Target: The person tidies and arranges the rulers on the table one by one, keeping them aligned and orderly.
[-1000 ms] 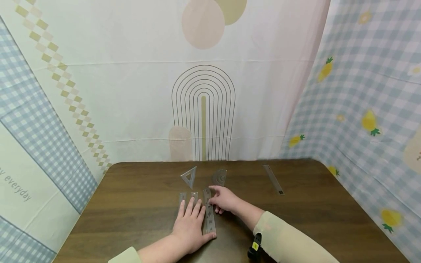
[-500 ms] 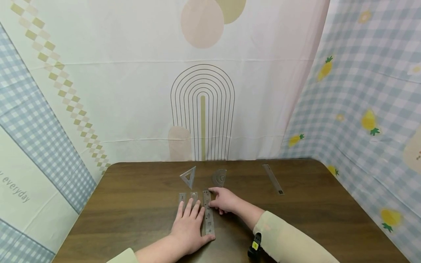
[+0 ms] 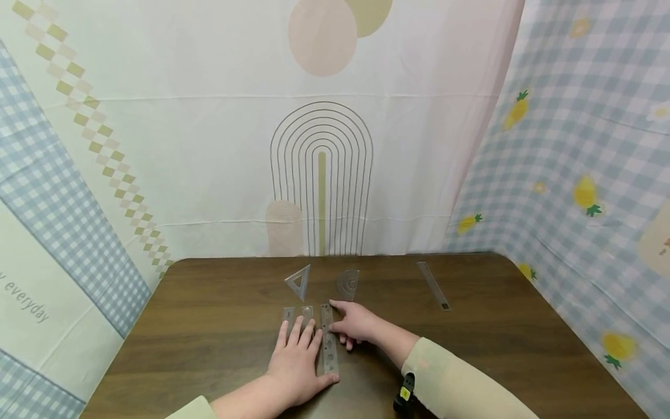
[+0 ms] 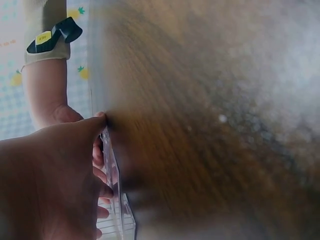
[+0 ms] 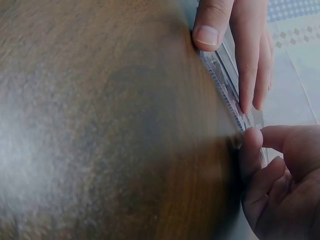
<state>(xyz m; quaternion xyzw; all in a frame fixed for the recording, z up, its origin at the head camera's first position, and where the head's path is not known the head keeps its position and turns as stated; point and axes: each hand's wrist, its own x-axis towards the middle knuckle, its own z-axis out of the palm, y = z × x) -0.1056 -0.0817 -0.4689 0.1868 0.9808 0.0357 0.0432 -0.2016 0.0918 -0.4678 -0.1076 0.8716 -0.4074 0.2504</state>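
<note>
My left hand [image 3: 294, 364] lies spread over two clear rulers, the left ruler [image 3: 288, 314] and the middle ruler [image 3: 307, 312]. Its fingers cover most of both, and its thumb touches the near end of a third, a clear stencil ruler [image 3: 328, 344] with cut-out shapes. This ruler lies flat alongside the other two, slightly apart from them. My right hand [image 3: 356, 322] holds its far part, index finger at the far end and thumb at the right edge, the other fingers curled. In the right wrist view both hands meet the stencil ruler [image 5: 225, 87] edge-on.
Beyond the hands lie a clear set square [image 3: 297, 283] and a clear protractor [image 3: 348, 284]. Another clear ruler [image 3: 433, 286] lies slanted at the far right of the brown table [image 3: 199, 326]. Printed cloth [image 3: 220, 163] hangs behind the table's far edge.
The stencil ruler has slid slightly towards me, and its near end has shifted a little left. Both hands keep nearly the same pose. The head view has shifted slightly.
</note>
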